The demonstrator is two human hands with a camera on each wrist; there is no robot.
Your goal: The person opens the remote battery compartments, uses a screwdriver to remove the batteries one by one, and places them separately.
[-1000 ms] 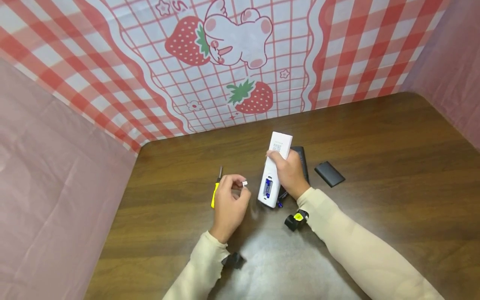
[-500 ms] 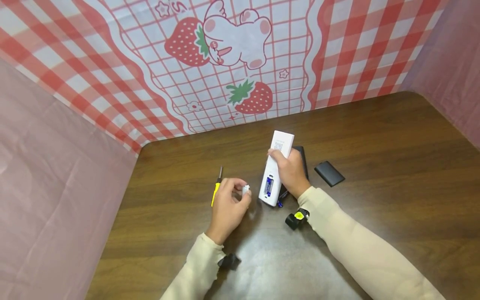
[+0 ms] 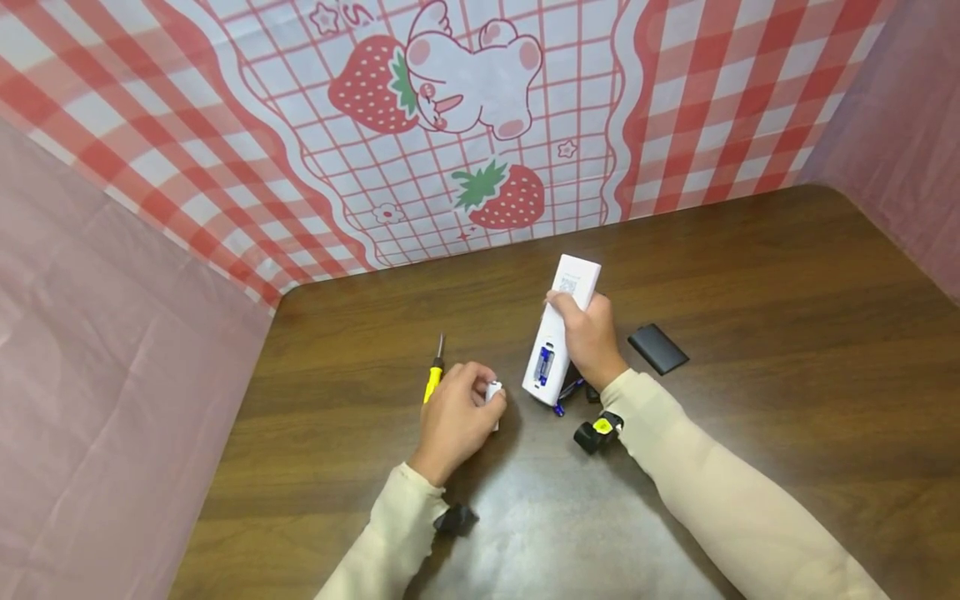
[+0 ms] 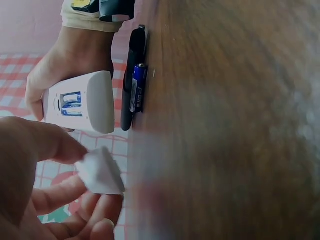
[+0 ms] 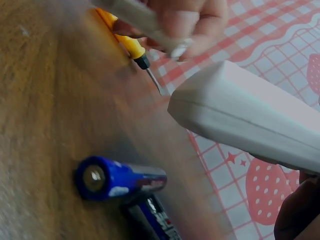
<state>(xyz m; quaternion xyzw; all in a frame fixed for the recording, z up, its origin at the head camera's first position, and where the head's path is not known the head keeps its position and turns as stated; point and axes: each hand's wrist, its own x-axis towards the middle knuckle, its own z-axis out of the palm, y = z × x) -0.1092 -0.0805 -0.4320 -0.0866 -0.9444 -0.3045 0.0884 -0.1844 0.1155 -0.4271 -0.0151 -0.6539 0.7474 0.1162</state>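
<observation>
My right hand (image 3: 596, 340) grips a white remote control (image 3: 553, 335), held above the table with its back toward me. Its battery bay stands uncovered, and blue batteries (image 4: 71, 103) lie inside. To the left, my left hand (image 3: 453, 425) pinches a small white battery cover (image 3: 492, 390) between thumb and fingers, apart from the remote. Under the remote's lower end, a loose blue battery (image 5: 120, 180) lies on the table, with a second battery (image 5: 155, 220) beside it, partly cut off by the right wrist view's edge.
A yellow-handled screwdriver (image 3: 433, 383) lies just beyond my left hand, its handle partly hidden. Behind the remote is a long black object (image 4: 131, 70), mostly covered by my right hand in the head view. Further right lies a flat black rectangular piece (image 3: 658, 347). A patterned cloth (image 3: 495, 100) borders the table's back.
My right hand has shifted slightly up and right with the remote. My left hand has dropped a little toward me, and the battery cover has turned so more of it shows.
</observation>
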